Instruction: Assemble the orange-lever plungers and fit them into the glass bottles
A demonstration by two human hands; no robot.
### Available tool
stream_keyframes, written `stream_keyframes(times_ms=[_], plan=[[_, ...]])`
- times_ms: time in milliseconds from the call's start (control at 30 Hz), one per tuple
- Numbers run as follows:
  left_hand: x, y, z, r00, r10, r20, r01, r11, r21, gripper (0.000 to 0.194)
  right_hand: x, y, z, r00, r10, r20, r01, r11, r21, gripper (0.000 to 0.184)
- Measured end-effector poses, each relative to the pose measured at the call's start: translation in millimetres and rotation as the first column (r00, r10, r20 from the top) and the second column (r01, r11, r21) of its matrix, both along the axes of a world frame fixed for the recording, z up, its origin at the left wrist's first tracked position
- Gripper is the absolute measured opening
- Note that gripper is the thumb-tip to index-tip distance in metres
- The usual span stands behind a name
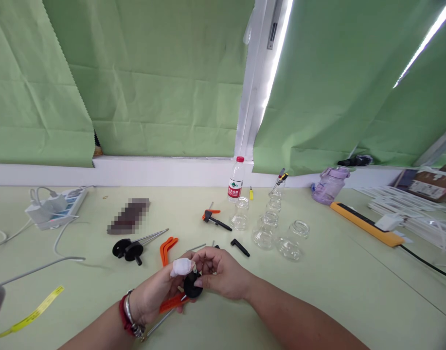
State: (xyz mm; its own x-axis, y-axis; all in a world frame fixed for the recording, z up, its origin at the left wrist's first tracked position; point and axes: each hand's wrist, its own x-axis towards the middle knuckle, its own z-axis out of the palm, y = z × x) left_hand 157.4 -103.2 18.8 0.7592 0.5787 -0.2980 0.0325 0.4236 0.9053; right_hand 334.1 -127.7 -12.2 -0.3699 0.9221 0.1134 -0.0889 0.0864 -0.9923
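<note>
My left hand (151, 291), its thumb wrapped in white, is closed around an assembly with a black disc (192, 286), an orange lever (169, 303) and a thin metal rod (160, 324) slanting down to the left. The fingers of my right hand (226, 277) pinch the upper side of that disc, where a small fitting shows partly. Loose orange levers (167, 249) lie just beyond my left hand. To their left are two black discs with metal rods (134, 250). A black L-shaped handle (240, 247) rests past my right hand, and a black-and-orange assembly (216, 218) lies farther back.
Several clear glass jars (290, 240) stand right of centre, one holding screwdrivers (280, 181). Behind them are a red-capped water bottle (235, 181) and a purple bottle (328, 185). Power strips (366, 224) with cables lie at both sides. A pixelated dark object (129, 216) is at the left.
</note>
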Motion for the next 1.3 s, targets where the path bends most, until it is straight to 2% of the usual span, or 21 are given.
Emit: stream_keyframes(times_ms=[300,500,833,1300], plan=[[-0.2,-0.7,1.3,1.0,-0.004,0.003,0.004,1.0,0.001,0.045,0.3,0.7,-0.7,1.0,0.017,-0.003,-0.017,1.0,0.004,0.027],[0.5,-0.3,2.7,1.0,-0.003,-0.015,0.003,1.0,0.003,0.053,-0.3,0.6,-0.6,1.0,0.001,-0.021,-0.001,1.0,-0.014,0.031],[-0.3,-0.6,1.2,1.0,0.002,-0.013,-0.002,1.0,0.002,0.053,-0.8,0.5,1.1,0.999,-0.003,-0.034,0.003,1.0,-0.001,0.031],[0.7,-2.2,4.9,1.0,0.001,-0.029,-0.001,1.0,0.008,0.056,-2.3,1.3,-1.9,0.997,-0.014,-0.072,0.01,0.999,-0.049,0.034]])
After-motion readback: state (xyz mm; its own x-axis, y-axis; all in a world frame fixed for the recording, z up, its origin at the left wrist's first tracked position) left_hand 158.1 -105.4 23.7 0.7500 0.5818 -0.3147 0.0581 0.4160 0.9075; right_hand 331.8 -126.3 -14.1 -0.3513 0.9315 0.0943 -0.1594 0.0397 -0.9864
